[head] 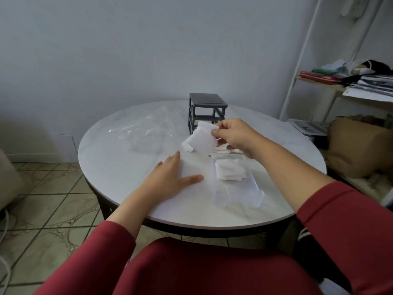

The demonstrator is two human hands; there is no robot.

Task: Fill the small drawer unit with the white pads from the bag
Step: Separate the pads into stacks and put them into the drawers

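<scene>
My right hand (232,135) pinches a bunch of white pads (202,140) and holds them above the round white table (127,188), just in front of the dark grey drawer frame (205,109), whose slots stand without drawers. A clear drawer (236,188) lies on the table near me with a stack of white pads (230,171) in its far end. More white pads (223,151) lie beneath my right hand. My left hand (172,177) rests flat on the table, fingers straight, holding nothing. The clear plastic bag (144,133) lies crumpled at the left.
A white metal shelf (331,90) with papers and clothes stands at the right, with a brown bag (359,145) beside the table edge. A grey wall runs behind the table. Tiled floor (53,199) shows at the left.
</scene>
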